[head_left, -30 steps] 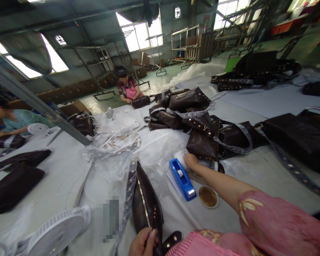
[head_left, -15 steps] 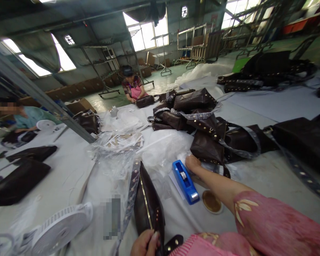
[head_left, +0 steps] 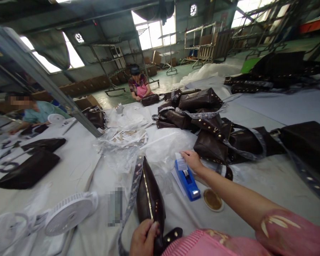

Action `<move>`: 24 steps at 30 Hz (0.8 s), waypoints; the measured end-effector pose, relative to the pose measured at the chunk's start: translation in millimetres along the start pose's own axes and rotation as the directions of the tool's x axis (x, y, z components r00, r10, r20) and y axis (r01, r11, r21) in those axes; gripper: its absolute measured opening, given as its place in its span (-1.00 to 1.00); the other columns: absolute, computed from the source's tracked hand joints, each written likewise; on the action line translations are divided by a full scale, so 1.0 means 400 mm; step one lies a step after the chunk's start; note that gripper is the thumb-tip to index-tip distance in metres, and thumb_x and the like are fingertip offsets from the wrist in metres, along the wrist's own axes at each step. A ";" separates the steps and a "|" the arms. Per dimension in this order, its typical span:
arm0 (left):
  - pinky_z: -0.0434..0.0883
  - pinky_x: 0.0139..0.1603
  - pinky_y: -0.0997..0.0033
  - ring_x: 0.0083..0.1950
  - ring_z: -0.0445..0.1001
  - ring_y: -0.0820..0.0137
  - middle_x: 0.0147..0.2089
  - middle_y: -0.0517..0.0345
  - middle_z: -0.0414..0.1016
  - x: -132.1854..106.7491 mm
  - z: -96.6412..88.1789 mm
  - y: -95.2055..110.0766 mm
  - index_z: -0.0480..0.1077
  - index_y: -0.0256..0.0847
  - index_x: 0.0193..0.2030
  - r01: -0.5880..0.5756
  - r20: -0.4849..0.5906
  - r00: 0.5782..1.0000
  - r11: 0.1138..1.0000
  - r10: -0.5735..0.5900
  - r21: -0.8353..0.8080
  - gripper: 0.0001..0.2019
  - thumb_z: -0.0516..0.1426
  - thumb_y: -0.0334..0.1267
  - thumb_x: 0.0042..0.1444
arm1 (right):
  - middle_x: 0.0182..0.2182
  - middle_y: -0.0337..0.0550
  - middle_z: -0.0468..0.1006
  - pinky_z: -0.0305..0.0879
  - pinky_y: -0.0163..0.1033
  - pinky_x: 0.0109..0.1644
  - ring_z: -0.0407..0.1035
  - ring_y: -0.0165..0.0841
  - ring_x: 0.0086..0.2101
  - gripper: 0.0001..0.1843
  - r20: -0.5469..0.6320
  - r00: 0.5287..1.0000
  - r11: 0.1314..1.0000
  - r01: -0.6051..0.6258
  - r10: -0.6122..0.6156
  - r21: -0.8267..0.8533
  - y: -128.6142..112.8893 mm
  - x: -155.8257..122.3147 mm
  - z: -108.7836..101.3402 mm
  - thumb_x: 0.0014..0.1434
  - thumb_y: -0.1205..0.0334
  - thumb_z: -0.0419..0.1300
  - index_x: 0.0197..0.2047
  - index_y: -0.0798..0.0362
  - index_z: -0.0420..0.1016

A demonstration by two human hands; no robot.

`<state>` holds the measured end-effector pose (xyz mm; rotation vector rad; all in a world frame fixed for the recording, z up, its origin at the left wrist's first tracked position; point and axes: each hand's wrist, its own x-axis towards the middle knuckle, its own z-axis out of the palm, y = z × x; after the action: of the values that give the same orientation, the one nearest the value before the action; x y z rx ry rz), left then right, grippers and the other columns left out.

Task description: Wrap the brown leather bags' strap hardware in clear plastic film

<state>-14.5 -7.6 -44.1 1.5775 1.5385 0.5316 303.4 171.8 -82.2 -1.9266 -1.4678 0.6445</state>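
Note:
A dark brown leather handbag (head_left: 155, 193) with a gold zipper and studs stands before me, its plastic-wrapped strap (head_left: 133, 192) running down the left side. My left hand (head_left: 144, 236) is closed on the handbag's near end, thumb and fingers pinching by the zipper end. My right hand (head_left: 192, 160) pinches the edge of a small translucent white sheet (head_left: 180, 161), which hangs over the far end of a blue tape dispenser (head_left: 188, 183). Just right of the dispenser sits a round dish (head_left: 213, 199) with a brown content.
Several brown handbags (head_left: 200, 99) are heaped beyond my right hand. Clear plastic (head_left: 117, 156) and a pile of paper strips (head_left: 129, 137) lie ahead. A white fan (head_left: 70, 215) stands at left, near a slanting metal post (head_left: 50, 78). Two people sit further off.
My right hand has lifted slightly from beside the dispenser and now shows the translucent sheet over it. My left hand stays on the handbag. The view has shifted a little to the left.

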 end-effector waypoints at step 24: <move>0.38 -0.02 0.36 -0.13 0.48 0.34 -0.20 0.06 0.54 -0.014 -0.029 0.015 0.52 -0.20 -0.44 -0.070 -0.044 0.997 0.968 0.061 -0.242 -0.75 0.10 -0.20 0.19 | -0.48 -0.23 0.53 0.22 -0.31 -0.40 0.31 -0.41 -0.49 -0.70 0.501 0.830 0.777 -0.141 -0.246 0.614 -0.209 -0.437 0.148 0.15 0.00 0.22 -0.31 0.09 0.59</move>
<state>-20.9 -9.2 -31.5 1.4396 1.3927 0.7605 161.0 29.7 -60.3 -1.1904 -1.3594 1.5584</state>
